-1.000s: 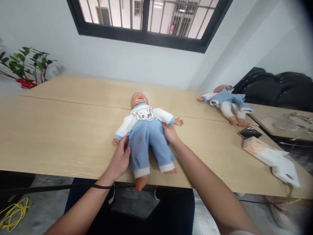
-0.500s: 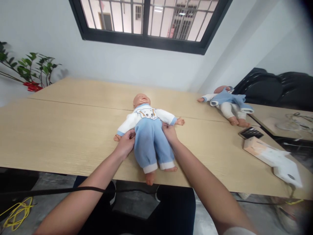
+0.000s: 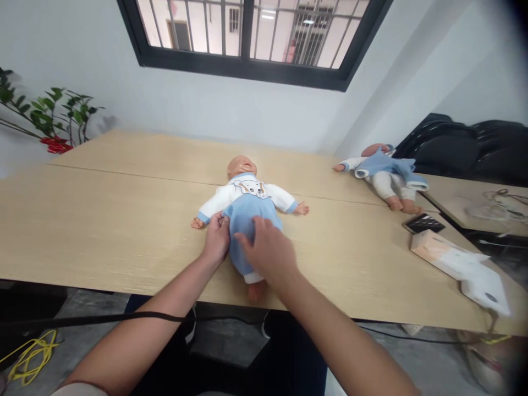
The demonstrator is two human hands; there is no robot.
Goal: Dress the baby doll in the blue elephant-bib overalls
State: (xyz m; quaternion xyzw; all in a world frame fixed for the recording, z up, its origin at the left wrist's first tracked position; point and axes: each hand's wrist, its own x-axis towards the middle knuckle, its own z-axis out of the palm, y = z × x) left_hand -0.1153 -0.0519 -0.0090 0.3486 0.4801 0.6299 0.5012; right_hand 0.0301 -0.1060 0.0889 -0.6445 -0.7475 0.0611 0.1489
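Observation:
A baby doll (image 3: pixel 240 168) lies on its back on the table, arms spread out. It wears a white top (image 3: pixel 225 199) with an animal face on the chest and light blue trousers (image 3: pixel 243 212) with white cuffs. My left hand (image 3: pixel 216 240) is closed on the trousers' waist edge at the doll's left-hand side in view. Over the front of the trousers hovers or rests my right hand (image 3: pixel 272 253), slightly blurred, thumb and fingers apart. It hides one trouser leg and one foot; contact with the cloth cannot be made out.
A second doll (image 3: pixel 385 170) in blue and white clothes lies at the right. Near it are a dark flat case (image 3: pixel 423 224) and a tissue box (image 3: pixel 433 247). A leafy plant (image 3: pixel 53 113) stands left, a cable (image 3: pixel 144 315) crosses my left forearm.
My right hand has left the trousers' right side and moved over their front. My left hand stays at the waist, a little higher. The doll has shifted slightly away from the table edge.

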